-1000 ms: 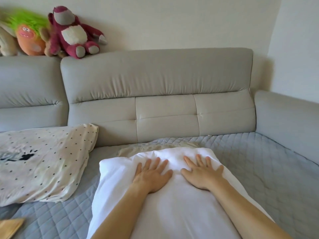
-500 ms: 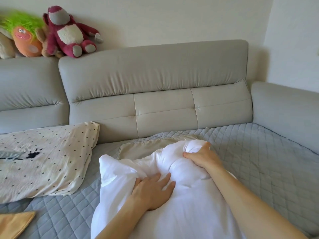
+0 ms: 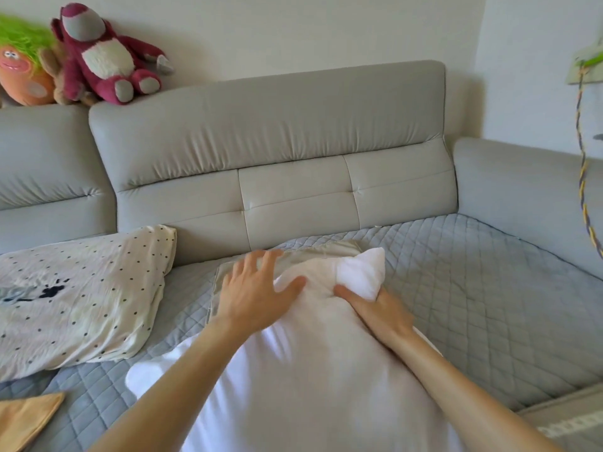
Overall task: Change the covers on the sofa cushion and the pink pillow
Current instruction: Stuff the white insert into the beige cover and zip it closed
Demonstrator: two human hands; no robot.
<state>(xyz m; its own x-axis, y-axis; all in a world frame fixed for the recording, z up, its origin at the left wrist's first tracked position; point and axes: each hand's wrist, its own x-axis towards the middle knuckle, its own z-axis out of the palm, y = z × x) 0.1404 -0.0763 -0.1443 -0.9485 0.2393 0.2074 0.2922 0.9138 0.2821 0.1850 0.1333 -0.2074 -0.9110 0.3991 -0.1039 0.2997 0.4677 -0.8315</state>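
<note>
Right hand (image 3: 380, 309) grips far corner of white pillow insert (image 3: 310, 370) on sofa. Left hand (image 3: 253, 290) spread flat, fingers over beige cover (image 3: 313, 256) just beyond. Polka-dot cover (image 3: 78, 295) lies left.

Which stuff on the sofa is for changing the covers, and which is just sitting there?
For the job:
white cushion
beige cover
left hand
right hand

Just sitting there:
red plush bear
green-haired plush toy
spotted pillow
orange cloth
</note>
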